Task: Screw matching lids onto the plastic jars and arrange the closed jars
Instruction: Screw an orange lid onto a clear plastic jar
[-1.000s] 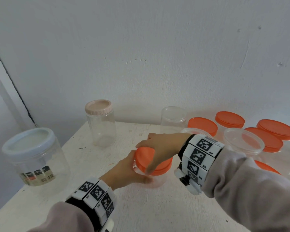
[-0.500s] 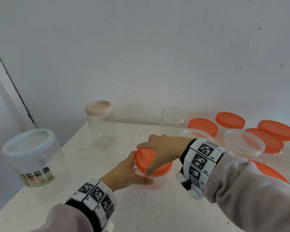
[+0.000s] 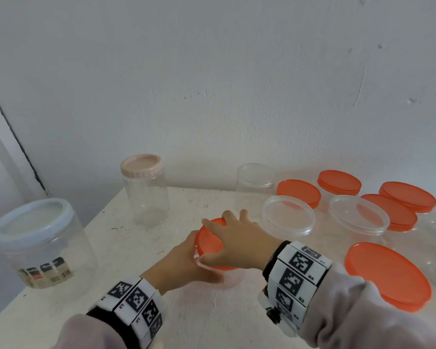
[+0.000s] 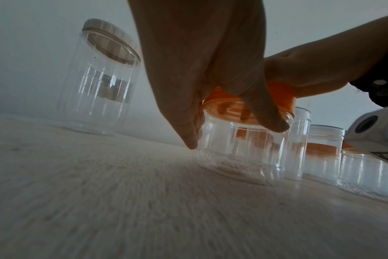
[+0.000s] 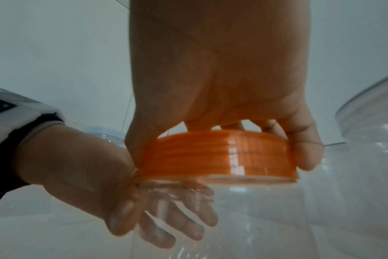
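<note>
The left hand (image 3: 184, 263) wrapped the clear jar (image 4: 241, 154) to brace it on the counter (image 3: 186, 311) while the right hand (image 3: 237, 238) clasped the orange lid (image 5: 219, 157) for twisting.

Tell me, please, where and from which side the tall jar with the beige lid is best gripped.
Grip the tall jar round its straight clear wall below the beige lid, coming from the front, probably with the left hand, which is nearer. It stands upright and apart from the other jars.

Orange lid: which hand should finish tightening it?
Right. The right hand already grips the orange lid from above, while the left hand holds the clear jar steady.
</note>
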